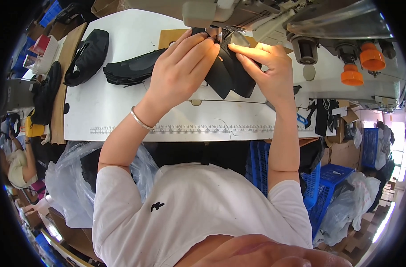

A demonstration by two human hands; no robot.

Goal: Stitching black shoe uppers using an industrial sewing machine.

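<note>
A black shoe upper [239,75] lies under the needle area of a sewing machine [218,34], its pointed flaps hanging toward me. My left hand [178,73] is closed on its left part, fingers close together and fingertips beside the presser foot. From the other side, my right hand [272,73] pinches the upper's edge between thumb and forefinger, near the needle. The fingers hide part of the piece and where the needle meets it. Left of my left hand rests a stack of black shoe pieces [134,71]. Farther left is a shaped black upper [90,57].
The machine head overhangs the far side of the white table [122,104], with orange knobs [372,57] at right. A printed ruler [180,129] runs along the near edge, with loose thread on it. Blue crates [330,182] stand lower right; a plastic bag [71,182] hangs lower left.
</note>
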